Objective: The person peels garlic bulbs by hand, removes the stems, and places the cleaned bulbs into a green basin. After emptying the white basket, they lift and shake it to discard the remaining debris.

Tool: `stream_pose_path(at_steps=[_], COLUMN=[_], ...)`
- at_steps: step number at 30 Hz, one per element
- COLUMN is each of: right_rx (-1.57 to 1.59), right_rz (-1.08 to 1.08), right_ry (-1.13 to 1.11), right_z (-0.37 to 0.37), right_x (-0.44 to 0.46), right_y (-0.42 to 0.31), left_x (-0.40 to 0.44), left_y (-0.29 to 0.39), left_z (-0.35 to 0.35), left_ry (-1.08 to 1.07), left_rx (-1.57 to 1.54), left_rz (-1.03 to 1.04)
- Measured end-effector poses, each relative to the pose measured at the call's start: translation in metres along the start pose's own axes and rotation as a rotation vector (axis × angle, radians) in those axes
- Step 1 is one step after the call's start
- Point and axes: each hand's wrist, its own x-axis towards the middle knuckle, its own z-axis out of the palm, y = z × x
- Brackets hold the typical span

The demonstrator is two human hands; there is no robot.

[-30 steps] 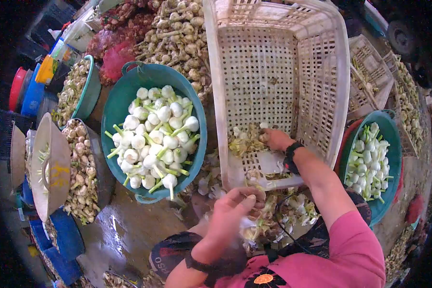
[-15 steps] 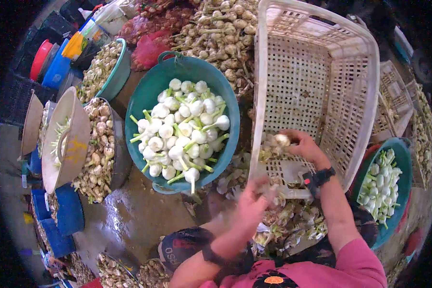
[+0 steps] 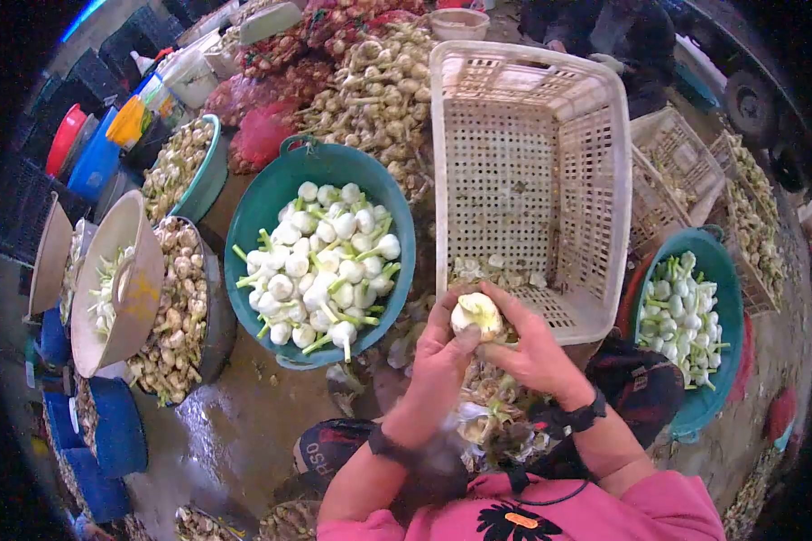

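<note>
A garlic bulb [image 3: 476, 313], whitish with a pale yellow patch, is held between both hands at the near end of the white crate. My left hand [image 3: 439, 353] grips it from the left, thumb against its lower side. My right hand [image 3: 534, 350] closes on it from the right, fingers over the top and thumb below. Beneath the hands lies a heap of garlic skins and trimmings [image 3: 492, 415]. The white plastic crate [image 3: 621, 198] tilts toward me, with some garlic pieces [image 3: 496, 270] at its near end.
Left of the crate stands a green tub [image 3: 397, 189] of clean white garlic; another green tub [image 3: 740, 316] of it is at right. Untrimmed garlic [image 3: 379, 90] is piled behind. Farther left are a beige basin [image 3: 144, 298], a dark tub of garlic [image 3: 218, 316] and blue containers [image 3: 117, 424].
My right hand has come back out of the crate with a garlic bulb. My left hand has met it, and both now hold the bulb. The camera view has shifted.
</note>
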Motion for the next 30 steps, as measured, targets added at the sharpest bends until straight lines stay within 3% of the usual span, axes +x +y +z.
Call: stream_pose_path(at_steps=[1,3,4,7,10,19,22,25,30], right_rx=[0.025,0.083,-0.064,-0.294,-0.343,-0.515,-0.687,-0.760,-0.128], right_rz=[0.027,0.075,0.018,-0.200,-0.213,-0.320,-0.315,-0.318,0.033], right_ry=[0.039,0.110,0.154,0.187,0.238,0.276,0.254,0.256,0.090], right_z=[0.001,0.002,0.001,-0.007,0.002,0.014,0.019,0.021,-0.010], right_x=[-0.003,-0.007,-0.010,-0.009,-0.014,-0.019,-0.024,-0.026,-0.019], right_y=[-0.003,-0.008,-0.004,-0.008,-0.009,-0.014,-0.011,-0.010,-0.009], left_x=[-0.001,0.005,0.008,-0.002,-0.005,-0.006,-0.002,0.004,-0.003], left_y=[-0.001,-0.008,-0.010,0.005,0.011,0.014,0.002,-0.016,-0.004], left_z=[0.003,-0.008,-0.012,0.003,0.004,0.000,-0.009,-0.019,-0.007], left_ry=[0.015,0.029,0.039,0.035,0.032,0.024,0.095,0.084,0.107], left_rx=[-0.013,0.588,0.888,0.418,0.259,0.422,0.611,0.754,1.177], left_rz=[-0.003,0.250,0.377,0.092,0.066,0.117,0.025,0.318,0.311])
